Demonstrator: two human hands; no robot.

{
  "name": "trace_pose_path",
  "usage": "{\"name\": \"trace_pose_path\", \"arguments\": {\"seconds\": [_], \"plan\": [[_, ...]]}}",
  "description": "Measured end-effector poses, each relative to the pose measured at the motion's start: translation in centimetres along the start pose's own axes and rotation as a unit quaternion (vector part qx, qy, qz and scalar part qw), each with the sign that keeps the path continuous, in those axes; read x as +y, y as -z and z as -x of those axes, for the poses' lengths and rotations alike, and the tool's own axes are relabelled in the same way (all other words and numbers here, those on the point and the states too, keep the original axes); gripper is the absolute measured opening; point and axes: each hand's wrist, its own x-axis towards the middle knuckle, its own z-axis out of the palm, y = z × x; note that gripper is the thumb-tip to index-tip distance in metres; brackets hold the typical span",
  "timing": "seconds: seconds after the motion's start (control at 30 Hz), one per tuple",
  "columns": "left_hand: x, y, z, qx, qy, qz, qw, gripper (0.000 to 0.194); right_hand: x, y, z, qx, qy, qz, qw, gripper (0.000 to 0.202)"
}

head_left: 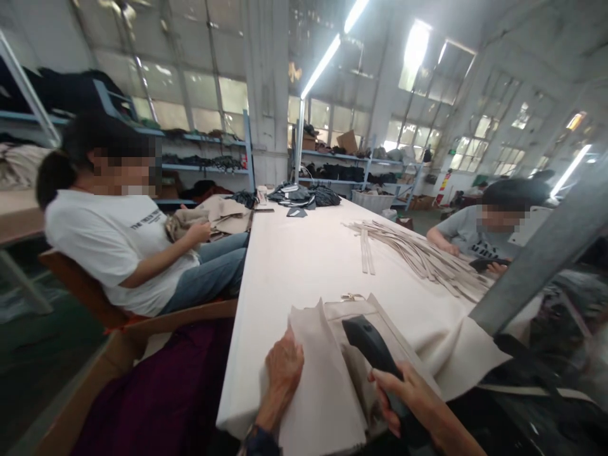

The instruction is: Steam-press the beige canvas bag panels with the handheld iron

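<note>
A beige fabric piece (pixel 327 380) with stitched panels lies at the near end of the white-covered table, a small gold-coloured metal clasp (pixel 350 296) by its far edge. My left hand (pixel 285 364) grips the fabric's left edge, fingers bent and close together. Wrapped round the handle of a black hand-held tool (pixel 370 339) is my right hand (pixel 403 392). The tool's broad head is above the fabric's right part and points away to the left; whether it touches the cloth I cannot tell. The fabric's lower end runs out of view.
Long beige straps (pixel 422 253) lie on the white table (pixel 294 253), with dark folded goods (pixel 299 194) at its far end. One person (pixel 118 234) sits left with cloth; another (pixel 484 228) works at right. A slanting metal post (pixel 546 247) and a box with purple cloth (pixel 156 392) flank me.
</note>
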Motion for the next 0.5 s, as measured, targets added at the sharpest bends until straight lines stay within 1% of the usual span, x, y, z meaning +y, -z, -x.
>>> {"name": "trace_pose_path", "arguments": {"seconds": [0.07, 0.13, 0.23, 0.33, 0.4, 0.43, 0.47, 0.5], "plan": [[0.6, 1.1, -1.8, -0.007, -0.013, 0.054, 0.998, 0.014, -0.1, 0.1, 0.6, 0.003, 0.013, -0.008, 1.0, 0.04], [1.1, 3.1, -4.1, -0.007, -0.032, 0.067, 0.997, 0.016, -0.3, 0.2, 1.5, 0.01, 0.02, -0.023, 0.999, 0.041], [2.3, 7.0, -8.5, 0.027, -0.043, 0.05, 0.997, 0.017, -0.6, 0.7, 2.9, 0.025, 0.032, -0.027, 0.999, 0.047], [4.7, 11.1, -12.5, 0.085, -0.067, 0.009, 0.994, 0.012, -0.7, 1.4, 3.7, 0.03, 0.038, 0.009, 0.999, 0.05], [6.7, 13.4, -14.0, 0.155, -0.113, -0.064, 0.979, 0.012, -0.8, 1.7, 4.1, 0.031, 0.032, 0.032, 0.999, 0.051], [7.7, 14.2, -14.2, 0.184, -0.141, -0.094, 0.968, 0.013, -0.8, 1.8, 4.2, 0.032, 0.03, 0.039, 0.998, 0.051], [8.6, 14.7, -14.1, 0.203, -0.171, -0.12, 0.956, 0.014, -0.8, 1.8, 4.3, 0.038, 0.031, 0.043, 0.998, 0.052], [9.2, 14.8, -13.5, 0.209, -0.202, -0.141, 0.946, 0.015, -0.7, 1.8, 4.5, 0.047, 0.032, 0.042, 0.997, 0.053]]}}
